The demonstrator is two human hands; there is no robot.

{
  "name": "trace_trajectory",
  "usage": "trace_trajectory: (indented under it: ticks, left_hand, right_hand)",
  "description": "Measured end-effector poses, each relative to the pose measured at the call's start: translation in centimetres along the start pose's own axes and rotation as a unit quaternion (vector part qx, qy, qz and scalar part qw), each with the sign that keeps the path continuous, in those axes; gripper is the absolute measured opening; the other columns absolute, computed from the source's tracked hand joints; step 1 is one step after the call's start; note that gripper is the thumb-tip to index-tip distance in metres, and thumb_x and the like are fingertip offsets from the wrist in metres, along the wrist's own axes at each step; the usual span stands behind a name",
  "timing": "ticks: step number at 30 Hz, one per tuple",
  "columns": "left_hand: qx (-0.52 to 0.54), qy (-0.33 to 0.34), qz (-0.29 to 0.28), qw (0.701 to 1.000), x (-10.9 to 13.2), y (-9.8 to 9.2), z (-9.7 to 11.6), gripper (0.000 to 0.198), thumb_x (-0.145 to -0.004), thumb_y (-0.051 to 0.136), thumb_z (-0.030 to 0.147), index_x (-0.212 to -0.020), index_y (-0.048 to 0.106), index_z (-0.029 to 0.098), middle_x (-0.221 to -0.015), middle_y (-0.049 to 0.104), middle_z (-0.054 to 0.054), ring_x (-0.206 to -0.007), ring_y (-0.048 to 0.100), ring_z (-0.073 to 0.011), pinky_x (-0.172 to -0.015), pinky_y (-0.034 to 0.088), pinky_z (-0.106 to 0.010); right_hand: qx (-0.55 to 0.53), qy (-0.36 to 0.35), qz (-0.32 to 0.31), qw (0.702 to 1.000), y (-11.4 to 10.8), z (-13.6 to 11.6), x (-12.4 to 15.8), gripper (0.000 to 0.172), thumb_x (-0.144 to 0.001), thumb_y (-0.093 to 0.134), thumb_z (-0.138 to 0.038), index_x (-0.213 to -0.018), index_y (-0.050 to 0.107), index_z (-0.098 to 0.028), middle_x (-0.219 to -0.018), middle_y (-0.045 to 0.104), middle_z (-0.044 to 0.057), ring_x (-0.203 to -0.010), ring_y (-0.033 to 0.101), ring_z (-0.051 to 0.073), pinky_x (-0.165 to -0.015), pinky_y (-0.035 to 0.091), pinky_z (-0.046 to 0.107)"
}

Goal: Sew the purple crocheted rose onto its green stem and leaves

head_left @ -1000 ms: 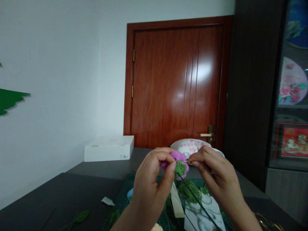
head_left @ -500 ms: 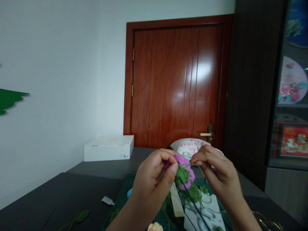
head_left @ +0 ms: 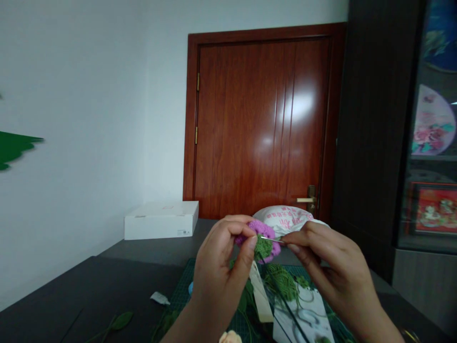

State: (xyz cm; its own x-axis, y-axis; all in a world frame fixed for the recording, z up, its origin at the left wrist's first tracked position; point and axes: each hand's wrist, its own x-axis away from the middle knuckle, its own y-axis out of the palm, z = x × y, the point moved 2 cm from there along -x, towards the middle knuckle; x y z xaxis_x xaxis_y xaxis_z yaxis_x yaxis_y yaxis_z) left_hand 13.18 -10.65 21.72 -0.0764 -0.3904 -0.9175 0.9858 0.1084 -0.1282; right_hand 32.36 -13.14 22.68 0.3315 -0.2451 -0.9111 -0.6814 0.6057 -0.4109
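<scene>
My left hand (head_left: 222,267) pinches a purple crocheted flower (head_left: 262,228) between thumb and fingers. Its green crocheted base (head_left: 263,247) faces me, and a thin dark stem (head_left: 287,305) runs from it down toward the lower right. Between the thumb and fingertips of my right hand (head_left: 335,262) is a thin silver needle (head_left: 273,239), whose tip meets the upper edge of the green base. Whether the tip has gone into the stitches I cannot tell. Below the flower lies a bundle of green yarn (head_left: 282,282) on the table.
A green cutting mat (head_left: 183,288) lies on the dark table (head_left: 117,281) with a cream strip (head_left: 262,300) and a white printed sheet (head_left: 307,321). Green leaves (head_left: 121,321) and a small white packet (head_left: 160,298) are at left. Behind stand a white box (head_left: 160,224) and a white bag (head_left: 282,216).
The flower and my left hand have shifted slightly left and up. My right hand has moved a little right, and more of the needle shows between the hands.
</scene>
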Motion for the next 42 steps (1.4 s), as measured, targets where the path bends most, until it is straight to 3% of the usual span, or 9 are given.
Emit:
trace_trajectory:
  ticks: [11,18,23,42]
  left_hand:
    - [-0.062,0.037,0.053,0.996,0.0,0.1,-0.1,0.013,-0.092,0.054,0.009,-0.096,0.058,0.021,-0.109,0.064,-0.005,-0.102,0.067,-0.0201,-0.088,0.055,-0.036]
    - [-0.109,0.068,0.089,0.988,0.5,0.3,0.4,0.017,-0.090,0.056,0.006,-0.098,0.059,0.021,-0.109,0.065,-0.005,-0.103,0.065,-0.0189,-0.092,0.054,-0.035]
    - [-0.116,0.069,0.105,0.985,0.7,0.4,0.2,0.018,-0.090,0.057,0.006,-0.099,0.058,0.021,-0.112,0.064,-0.005,-0.106,0.064,-0.0197,-0.094,0.052,-0.037]
    - [-0.183,0.068,0.160,0.968,1.2,0.8,0.8,0.017,-0.088,0.060,0.008,-0.098,0.061,0.022,-0.111,0.067,-0.004,-0.107,0.063,-0.0193,-0.096,0.049,-0.035]
  right_hand:
    - [0.076,-0.024,0.015,0.997,0.5,-1.5,-0.1,0.008,-0.094,0.059,-0.014,-0.096,0.062,-0.020,-0.071,0.058,-0.001,-0.062,0.056,0.015,-0.056,0.040,0.029]
    - [0.039,-0.017,0.011,0.999,1.2,-2.3,-0.2,0.008,-0.094,0.056,-0.013,-0.093,0.062,-0.019,-0.073,0.066,0.000,-0.063,0.064,0.014,-0.059,0.047,0.027]
    - [0.028,-0.003,0.033,0.999,1.8,-2.5,0.1,0.013,-0.095,0.054,-0.013,-0.102,0.063,-0.020,-0.083,0.074,0.002,-0.070,0.070,0.016,-0.063,0.052,0.026]
    - [0.076,-0.001,0.036,0.996,2.8,-3.0,0.6,0.014,-0.099,0.045,-0.024,-0.100,0.059,-0.023,-0.080,0.075,0.004,-0.063,0.071,0.018,-0.055,0.055,0.028]
